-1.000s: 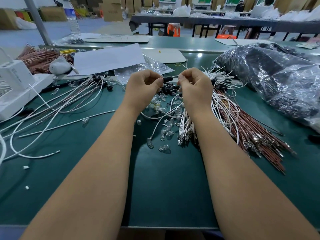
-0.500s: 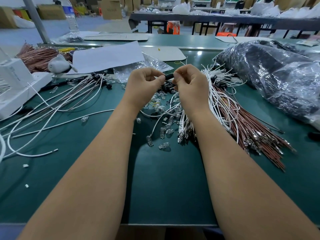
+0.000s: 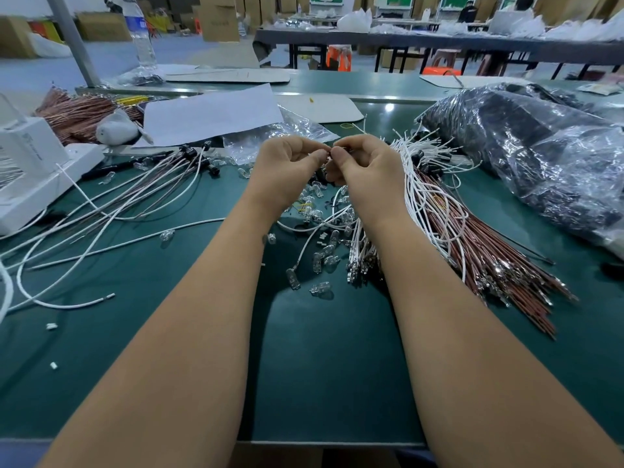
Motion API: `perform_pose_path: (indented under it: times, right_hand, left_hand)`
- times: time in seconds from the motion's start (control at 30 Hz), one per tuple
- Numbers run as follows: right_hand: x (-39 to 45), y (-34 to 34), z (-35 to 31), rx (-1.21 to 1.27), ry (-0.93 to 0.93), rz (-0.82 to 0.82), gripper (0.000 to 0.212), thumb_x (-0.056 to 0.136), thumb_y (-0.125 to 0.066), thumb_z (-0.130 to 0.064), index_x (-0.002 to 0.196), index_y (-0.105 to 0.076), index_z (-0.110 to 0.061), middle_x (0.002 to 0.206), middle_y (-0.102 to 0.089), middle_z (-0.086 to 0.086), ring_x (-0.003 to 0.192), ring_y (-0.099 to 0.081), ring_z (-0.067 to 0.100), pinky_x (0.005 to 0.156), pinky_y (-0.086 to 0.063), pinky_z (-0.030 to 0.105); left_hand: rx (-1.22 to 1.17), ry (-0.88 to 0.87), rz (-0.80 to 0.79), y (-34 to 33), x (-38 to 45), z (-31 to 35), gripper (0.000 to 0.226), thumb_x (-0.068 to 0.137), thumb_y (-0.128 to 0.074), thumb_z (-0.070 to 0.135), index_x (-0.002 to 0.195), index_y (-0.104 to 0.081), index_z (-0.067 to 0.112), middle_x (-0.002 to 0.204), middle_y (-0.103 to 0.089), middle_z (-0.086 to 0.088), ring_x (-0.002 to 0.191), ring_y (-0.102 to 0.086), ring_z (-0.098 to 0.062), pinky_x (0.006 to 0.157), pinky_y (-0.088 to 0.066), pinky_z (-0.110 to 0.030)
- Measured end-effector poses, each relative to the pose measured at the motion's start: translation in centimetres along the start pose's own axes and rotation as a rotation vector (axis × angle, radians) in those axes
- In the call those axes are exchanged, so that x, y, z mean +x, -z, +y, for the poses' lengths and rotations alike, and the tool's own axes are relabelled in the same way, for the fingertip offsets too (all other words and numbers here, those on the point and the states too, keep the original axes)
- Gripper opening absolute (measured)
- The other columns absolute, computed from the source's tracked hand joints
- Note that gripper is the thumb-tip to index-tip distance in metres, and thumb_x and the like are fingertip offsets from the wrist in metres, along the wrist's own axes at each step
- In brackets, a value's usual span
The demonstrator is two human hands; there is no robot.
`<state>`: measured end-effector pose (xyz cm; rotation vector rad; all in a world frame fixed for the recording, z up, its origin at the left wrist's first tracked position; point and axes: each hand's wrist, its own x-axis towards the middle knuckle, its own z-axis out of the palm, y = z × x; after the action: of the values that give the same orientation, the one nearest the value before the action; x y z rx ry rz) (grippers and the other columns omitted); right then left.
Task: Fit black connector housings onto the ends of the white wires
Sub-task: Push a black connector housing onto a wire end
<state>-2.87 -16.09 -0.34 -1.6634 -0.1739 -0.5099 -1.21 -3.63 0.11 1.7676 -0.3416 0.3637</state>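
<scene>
Now both hands meet, fingertips pinched together above the green table.

Left hand and right hand curl round something small, hidden between them; the white wires lie bundled just right, clear bulbs beneath.

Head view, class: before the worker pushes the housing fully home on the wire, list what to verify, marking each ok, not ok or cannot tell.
1. Both hands raised over the green table: ok.
2. Left hand grip on a small part at its fingertips: ok.
3. Right hand pinching at the same spot: ok.
4. Housing lined up with the wire end: cannot tell, fingers hide it.
5. More white wires beside the right hand: ok.
6. Finished wires with black housings set apart, left: ok.
</scene>
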Motion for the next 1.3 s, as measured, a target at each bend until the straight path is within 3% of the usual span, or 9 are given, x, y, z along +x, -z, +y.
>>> perform_pose_path:
  times: [0.07, 0.23, 0.37, 0.53, 0.77, 0.93, 1.07, 1.17, 1.3]
  right_hand:
    - [0.1, 0.1, 0.0, 0.089, -0.047, 0.018, 0.005, 0.092, -0.060, -0.002, 0.094, -0.063, -0.005, 0.073, -0.068, 0.011, 0.057, -0.065, 0.011, 0.057, -0.051, 0.021]
    - [0.3, 0.1, 0.0, 0.136, -0.107, 0.009, 0.004, 0.094, -0.058, -0.005, 0.093, -0.062, -0.004, 0.072, -0.067, 0.010, 0.056, -0.063, 0.012, 0.055, -0.051, 0.021]
    - [1.0, 0.4, -0.6, -0.064, -0.124, -0.001, 0.010, 0.095, -0.059, -0.015, 0.086, -0.062, -0.012, 0.075, -0.067, 0.010, 0.056, -0.063, 0.013, 0.053, -0.050, 0.024]
    - [1.9, 1.6, -2.6, -0.280, -0.055, 0.022, 0.018, 0.096, -0.054, -0.024, 0.107, -0.065, -0.015, 0.099, -0.067, 0.004, 0.091, -0.065, 0.022, 0.087, -0.054, 0.044]
    - [2.4, 7.6, -3.1, -0.385, 0.046, 0.234, 0.017, 0.098, -0.048, -0.012, 0.102, -0.064, -0.012, 0.085, -0.067, 0.003, 0.072, -0.063, 0.017, 0.065, -0.053, 0.029]
    - [2.6, 13.6, 0.2, -0.671, -0.170, 0.422, 0.028, 0.092, -0.047, -0.001, 0.104, -0.069, -0.014, 0.102, -0.070, 0.005, 0.073, -0.060, 0.015, 0.059, -0.046, 0.027]
    - [2.4, 15.4, 1.7, -0.865, -0.418, 0.233, 0.018, 0.088, -0.060, -0.013, 0.095, -0.075, -0.006, 0.104, -0.071, 0.014, 0.089, -0.062, 0.030, 0.079, -0.049, 0.035]
    - [2.5, 14.9, 2.1, -0.976, -0.431, 0.116, 0.017, 0.087, -0.068, -0.027, 0.094, -0.075, -0.013, 0.099, -0.071, 0.007, 0.082, -0.057, 0.025, 0.073, -0.046, 0.031]
    - [3.2, 14.4, 2.4, -1.032, -0.471, 0.120, 0.012, 0.086, -0.061, -0.013, 0.095, -0.070, -0.012, 0.096, -0.068, 0.008, 0.088, -0.061, 0.028, 0.071, -0.047, 0.033]
  left_hand:
    - [-0.046, 0.031, -0.040, 0.1, 0.2, -0.1, 0.015, 0.093, -0.056, 0.001, 0.101, -0.069, 0.001, 0.049, -0.060, 0.013, 0.044, -0.049, 0.003, 0.046, -0.040, -0.010]
    - [-0.065, 0.028, -0.053, 0.1, 0.0, 0.0, 0.016, 0.094, -0.056, 0.004, 0.098, -0.070, 0.011, 0.048, -0.060, 0.012, 0.045, -0.048, 0.004, 0.050, -0.039, -0.007]
    - [-0.027, -0.009, 0.021, -0.9, -0.1, 0.1, 0.003, 0.087, -0.071, 0.015, 0.086, -0.072, 0.017, 0.085, -0.066, -0.032, 0.071, -0.055, -0.020, 0.075, -0.053, -0.048]
    - [0.015, -0.088, 0.105, -2.3, 0.0, 0.9, 0.006, 0.087, -0.070, 0.016, 0.086, -0.072, 0.022, 0.056, -0.060, 0.020, 0.053, -0.050, 0.006, 0.057, -0.039, -0.015]
    - [0.161, -0.095, -0.002, -3.8, -1.0, 0.9, 0.006, 0.090, -0.066, 0.019, 0.088, -0.071, 0.017, 0.059, -0.056, -0.005, 0.048, -0.038, -0.010, 0.049, -0.030, -0.024]
    - [0.277, -0.020, 0.032, -4.9, -0.6, 1.1, 0.008, 0.090, -0.062, 0.019, 0.089, -0.069, 0.015, 0.061, -0.056, 0.008, 0.046, -0.044, -0.004, 0.046, -0.036, -0.021]
    - [0.291, 0.029, -0.012, -7.0, -0.8, 1.2, 0.010, 0.092, -0.059, 0.019, 0.091, -0.068, 0.013, 0.061, -0.056, 0.003, 0.049, -0.044, -0.014, 0.051, -0.036, -0.026]
    - [0.292, 0.055, -0.040, -8.3, -1.1, 1.2, 0.012, 0.092, -0.058, 0.021, 0.094, -0.068, 0.013, 0.059, -0.054, 0.004, 0.047, -0.042, -0.012, 0.050, -0.035, -0.026]
    - [0.265, 0.087, -0.057, -9.0, -1.0, 1.1, 0.013, 0.092, -0.058, 0.022, 0.095, -0.068, 0.014, 0.057, -0.051, 0.005, 0.046, -0.041, -0.013, 0.049, -0.034, -0.024]
